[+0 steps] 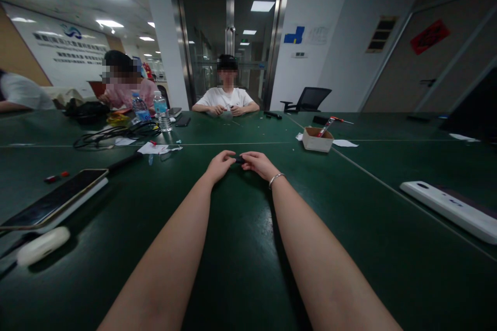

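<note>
As seen from head camera, holding small dark object (238, 160) straight ahead, over green tabletop (240, 248); cannot tell whether lifted or resting. Pinching right end with fingertips of right hand (259, 164); wearing silver bracelet (276, 179) on same wrist. Meeting left end with fingertips of left hand (219, 166); cannot tell whether gripped or merely touched. Noted well apart: open box (315, 144) ahead to right, phone (58, 196) to left, seated person (228, 97) at far edge.

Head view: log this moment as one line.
Right hand: pinching small black elongated object | Left hand: at object's other end | Surface: dark green tabletop | Ahead-right: beige open-topped box
</note>
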Demonstrator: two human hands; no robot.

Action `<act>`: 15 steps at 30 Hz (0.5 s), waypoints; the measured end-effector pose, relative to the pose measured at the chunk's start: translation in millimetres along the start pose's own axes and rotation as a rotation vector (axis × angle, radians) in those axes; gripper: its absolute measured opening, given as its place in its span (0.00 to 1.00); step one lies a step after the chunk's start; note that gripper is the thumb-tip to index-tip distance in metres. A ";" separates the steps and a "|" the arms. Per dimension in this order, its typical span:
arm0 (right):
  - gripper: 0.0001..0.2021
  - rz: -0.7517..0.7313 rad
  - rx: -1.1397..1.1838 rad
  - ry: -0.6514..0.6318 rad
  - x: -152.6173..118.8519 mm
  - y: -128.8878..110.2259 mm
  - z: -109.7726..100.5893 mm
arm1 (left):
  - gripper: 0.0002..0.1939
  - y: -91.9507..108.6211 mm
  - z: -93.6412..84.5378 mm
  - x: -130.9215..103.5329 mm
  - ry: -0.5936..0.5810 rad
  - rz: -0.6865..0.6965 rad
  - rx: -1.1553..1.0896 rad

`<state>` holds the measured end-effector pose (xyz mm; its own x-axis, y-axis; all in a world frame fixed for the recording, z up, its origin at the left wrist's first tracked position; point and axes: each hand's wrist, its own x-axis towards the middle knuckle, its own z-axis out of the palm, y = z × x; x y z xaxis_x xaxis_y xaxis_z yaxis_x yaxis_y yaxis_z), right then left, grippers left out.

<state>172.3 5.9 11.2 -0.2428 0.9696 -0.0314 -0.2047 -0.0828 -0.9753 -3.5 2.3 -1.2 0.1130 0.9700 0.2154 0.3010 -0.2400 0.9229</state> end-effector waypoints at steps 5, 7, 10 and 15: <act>0.04 0.004 -0.001 -0.010 0.2 0.3 -1.0 | 0.15 2.4 -0.6 -1.4 -0.020 0.011 -0.012; 0.05 0.004 -0.001 -0.016 0.2 0.1 -1.2 | 0.15 2.3 -0.6 -1.1 -0.002 0.019 -0.003; 0.06 0.001 -0.001 -0.025 -0.1 -0.3 -1.4 | 0.14 0.2 -0.3 0.5 -0.019 0.007 -0.007; 0.07 -0.002 0.001 -0.032 -0.4 -0.5 -1.6 | 0.15 -1.5 0.1 1.1 -0.031 0.028 0.006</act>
<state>174.0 5.9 11.3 -0.2731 0.9617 -0.0226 -0.2059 -0.0814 -0.9752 -3.7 3.7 -2.4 0.1502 0.9613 0.2308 0.3034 -0.2670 0.9147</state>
